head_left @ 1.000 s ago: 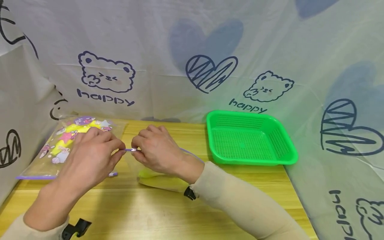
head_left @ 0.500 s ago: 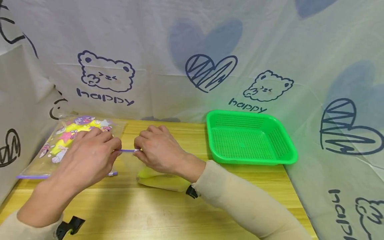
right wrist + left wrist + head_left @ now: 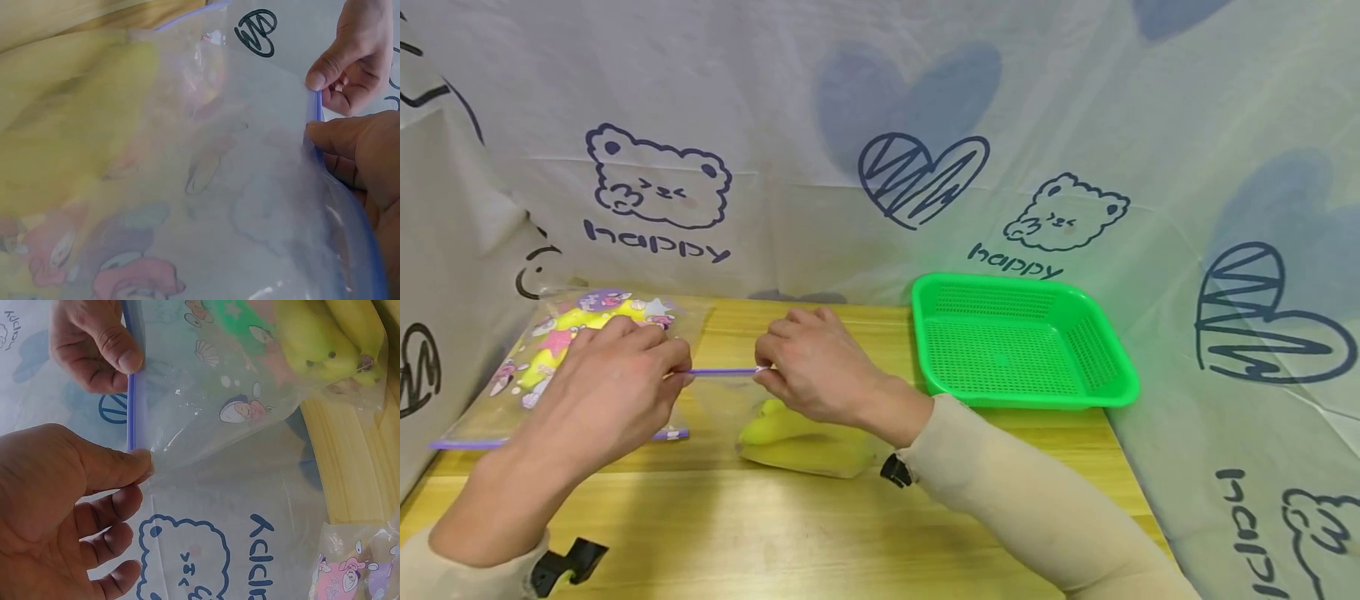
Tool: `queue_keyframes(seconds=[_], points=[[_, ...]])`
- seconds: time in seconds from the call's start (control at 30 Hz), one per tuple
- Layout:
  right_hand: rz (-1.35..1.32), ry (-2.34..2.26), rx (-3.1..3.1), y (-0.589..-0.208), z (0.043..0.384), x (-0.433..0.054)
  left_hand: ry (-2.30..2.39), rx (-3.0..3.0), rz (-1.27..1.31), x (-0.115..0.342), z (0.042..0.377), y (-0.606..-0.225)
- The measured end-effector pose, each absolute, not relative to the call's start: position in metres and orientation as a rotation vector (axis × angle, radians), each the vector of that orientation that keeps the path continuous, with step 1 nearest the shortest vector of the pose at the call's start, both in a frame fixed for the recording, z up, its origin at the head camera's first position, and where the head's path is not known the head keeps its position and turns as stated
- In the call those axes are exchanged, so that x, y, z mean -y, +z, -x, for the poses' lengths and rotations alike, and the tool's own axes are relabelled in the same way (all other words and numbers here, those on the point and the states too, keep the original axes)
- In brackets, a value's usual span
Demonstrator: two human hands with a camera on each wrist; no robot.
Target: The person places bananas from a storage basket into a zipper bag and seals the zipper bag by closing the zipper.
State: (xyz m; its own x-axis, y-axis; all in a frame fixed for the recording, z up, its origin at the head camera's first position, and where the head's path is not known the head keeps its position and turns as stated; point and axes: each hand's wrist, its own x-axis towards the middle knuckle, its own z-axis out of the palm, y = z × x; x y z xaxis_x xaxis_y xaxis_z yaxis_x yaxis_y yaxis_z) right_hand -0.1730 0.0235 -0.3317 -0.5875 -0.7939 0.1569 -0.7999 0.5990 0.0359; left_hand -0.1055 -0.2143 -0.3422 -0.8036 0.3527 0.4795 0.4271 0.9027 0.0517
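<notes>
A clear printed zip bag [image 3: 187, 406] with a purple zip strip [image 3: 722, 372] hangs between both hands. Bananas [image 3: 805, 446] lie in its lower part, near the table. My left hand [image 3: 613, 379] pinches the left end of the strip between thumb and forefinger; in the left wrist view its other fingers are loosely bent. At the white slider [image 3: 762, 369], my right hand [image 3: 820, 367] grips the strip between thumb and bent fingers. In the right wrist view, the bag's top edge bows loosely beyond the right hand [image 3: 362, 147].
A second printed zip bag [image 3: 512, 408] with something yellow inside lies flat at the left, partly behind the left hand. The green plastic basket [image 3: 1026, 400] stands at the back right of the wooden table [image 3: 760, 533]. Printed cloth [image 3: 805, 208] walls the back and sides.
My right hand has slid rightward with the slider along the strip. The left hand has shifted slightly left, so a longer stretch of purple strip shows between them. More of the bananas shows.
</notes>
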Motion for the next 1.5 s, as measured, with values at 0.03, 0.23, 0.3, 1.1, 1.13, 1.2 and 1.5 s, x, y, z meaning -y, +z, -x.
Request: queue_keyframes(seconds=[0.03,0.23,0.3,1.1,1.13,1.2,1.5], points=[[-1.339,0.06,2.675,-0.331,0.173,-0.025,-0.217,2.597,0.564,0.215,0.105,-0.342],[-1.346,0.102,2.704,-0.327,0.174,-0.033,-0.223,2.633,0.533,0.219,0.102,-0.34],[-1.345,0.112,2.704,-0.327,0.175,-0.036,-0.226,2.635,0.528,0.22,0.102,-0.34],[-1.271,0.179,2.755,-0.324,0.186,-0.073,-0.242,2.722,0.454,0.234,0.1,-0.34],[-1.271,0.175,2.755,-0.324,0.186,-0.074,-0.243,2.723,0.451,0.235,0.1,-0.34],[-1.274,0.172,2.752,-0.323,0.186,-0.075,-0.247,2.724,0.445,0.235,0.1,-0.339],[-1.255,0.161,2.747,-0.323,0.188,-0.086,-0.231,2.684,0.478,0.238,0.102,-0.341]])
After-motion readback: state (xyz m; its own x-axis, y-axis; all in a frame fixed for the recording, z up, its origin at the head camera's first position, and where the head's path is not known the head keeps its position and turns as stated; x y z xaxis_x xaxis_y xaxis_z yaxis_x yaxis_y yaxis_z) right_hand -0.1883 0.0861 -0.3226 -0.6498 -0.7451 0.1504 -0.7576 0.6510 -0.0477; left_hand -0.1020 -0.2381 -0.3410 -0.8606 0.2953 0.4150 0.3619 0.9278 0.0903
